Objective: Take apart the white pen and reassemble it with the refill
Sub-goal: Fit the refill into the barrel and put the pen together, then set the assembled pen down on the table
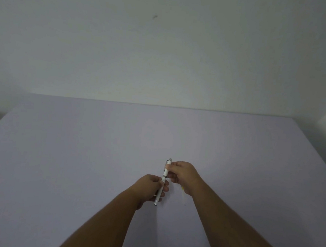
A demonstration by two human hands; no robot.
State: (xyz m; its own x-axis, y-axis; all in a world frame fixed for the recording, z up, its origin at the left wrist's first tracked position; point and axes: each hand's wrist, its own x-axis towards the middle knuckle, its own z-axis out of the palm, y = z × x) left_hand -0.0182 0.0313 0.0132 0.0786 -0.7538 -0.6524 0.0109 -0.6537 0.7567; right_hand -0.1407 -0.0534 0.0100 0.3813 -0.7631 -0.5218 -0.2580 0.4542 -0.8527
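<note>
Head view: just below the frame's centre, the white pen [164, 178] is held above the lilac table [79, 156], its lower barrel pinched by the left hand [151, 188] and its clip end by the right hand [183, 176]. Being light, stiff and probably smooth, it is best gripped either side of the dark joint ring. A yellowish object under the right hand cannot be identified.

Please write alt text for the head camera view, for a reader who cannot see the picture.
Two bare hands hold a white pen above a pale lavender table: the left hand grips its lower half, the right hand its upper half near the clip end. Something small and yellow shows just under the right hand. A plain pale wall is behind.
</note>
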